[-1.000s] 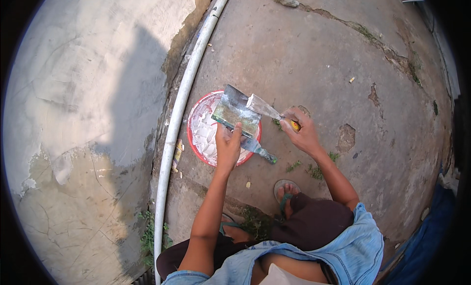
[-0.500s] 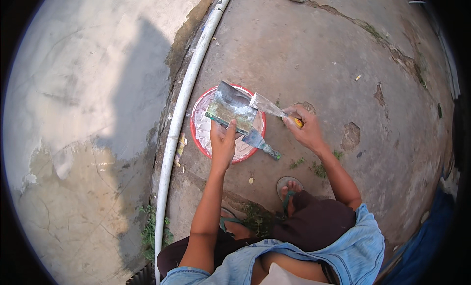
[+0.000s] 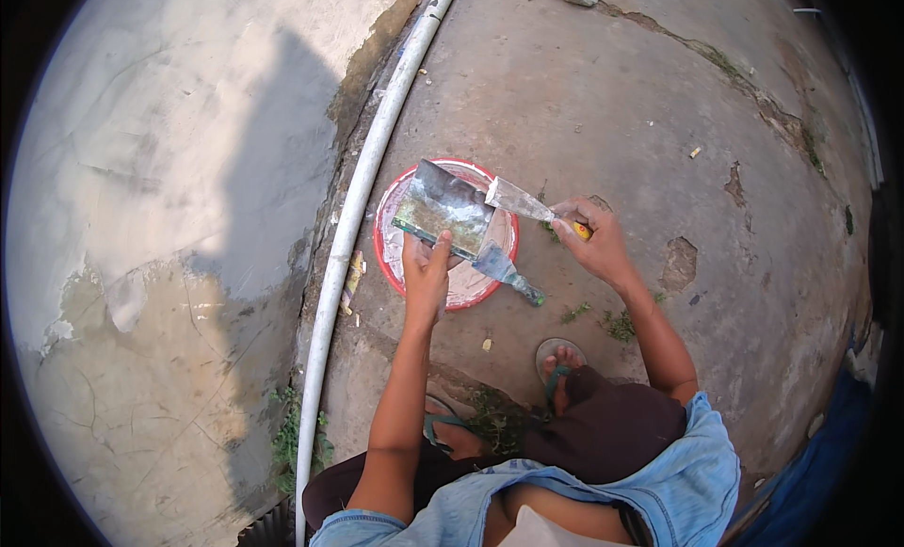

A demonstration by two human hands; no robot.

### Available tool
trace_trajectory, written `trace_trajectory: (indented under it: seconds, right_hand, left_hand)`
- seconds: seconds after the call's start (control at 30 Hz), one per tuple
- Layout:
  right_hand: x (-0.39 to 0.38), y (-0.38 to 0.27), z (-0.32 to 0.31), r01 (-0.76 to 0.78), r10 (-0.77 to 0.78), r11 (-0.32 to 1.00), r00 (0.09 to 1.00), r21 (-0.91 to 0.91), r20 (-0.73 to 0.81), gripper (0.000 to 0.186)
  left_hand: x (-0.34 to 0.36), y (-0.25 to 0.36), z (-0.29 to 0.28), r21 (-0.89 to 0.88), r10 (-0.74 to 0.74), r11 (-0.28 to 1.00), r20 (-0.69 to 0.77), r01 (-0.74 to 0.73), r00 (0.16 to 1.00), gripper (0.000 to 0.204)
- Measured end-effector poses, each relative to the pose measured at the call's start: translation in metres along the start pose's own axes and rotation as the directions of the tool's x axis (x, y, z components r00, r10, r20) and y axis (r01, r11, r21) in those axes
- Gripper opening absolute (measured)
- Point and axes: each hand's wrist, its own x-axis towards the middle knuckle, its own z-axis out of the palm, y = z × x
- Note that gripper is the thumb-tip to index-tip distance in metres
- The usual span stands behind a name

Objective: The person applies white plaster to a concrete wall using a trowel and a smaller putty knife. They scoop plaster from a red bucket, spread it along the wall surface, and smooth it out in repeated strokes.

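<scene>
Cracked concrete ground [image 3: 584, 104], outdoors. L hand [image 3: 428, 272] closed on wide blade [image 3: 444, 206], which sits a bit farther L over the tub vs 1 sec ago. R hand [image 3: 593, 234] closed on scraper [image 3: 516, 200], tip still at blade's R edge. Below: red-rimmed tub [image 3: 378, 241] w/ white paste [image 3: 464, 288], 2nd scraper [image 3: 499, 266] across its rim. L of tub: white pipe [image 3: 363, 175], then wall [image 3: 169, 170].

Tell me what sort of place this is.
Likely an outdoor yard or passage: cracked concrete ground, weeds growing from it, and a patchy, partly sunlit wall alongside.
</scene>
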Motion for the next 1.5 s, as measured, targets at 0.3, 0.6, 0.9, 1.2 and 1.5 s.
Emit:
trace_trajectory:
  seconds: [0.3, 0.6, 0.9, 1.2, 1.5]
  right_hand:
    - [0.018, -0.037, 0.014, -0.066, 0.065, 0.995, 0.998, 0.074, 0.011, 0.024]
    - [0.023, -0.023, 0.019, 0.424, -0.429, 0.896, 0.903, -0.132, -0.006, 0.039]
    - [0.013, -0.013, 0.016, 0.604, -0.57, 0.71, 0.795, -0.363, 0.208, 0.042]
    - [0.002, -0.057, 0.016, 0.142, -0.165, 0.962, 0.983, 0.232, 0.082, 0.033]
    - [-0.031, -0.085, 0.037, -0.324, -0.009, 0.815, 0.823, 0.481, 0.569, 0.039]
  left_hand:
    - [-0.003, -0.011, -0.001, 0.118, 0.024, 0.992, 0.089, -0.034, 0.996, 0.041]
    - [0.012, 0.001, -0.054, -0.404, -0.425, 0.808, 0.105, 0.429, 0.899, 0.026]
    - [0.013, 0.0, -0.053, -0.696, -0.432, 0.528, 0.274, 0.487, 0.859, 0.029]
    - [0.013, -0.018, -0.039, -0.871, -0.338, -0.178, 0.492, 0.459, 0.803, 0.033]
    - [0.01, -0.025, -0.014, -0.88, -0.232, 0.21, 0.379, 0.426, 0.896, 0.034]
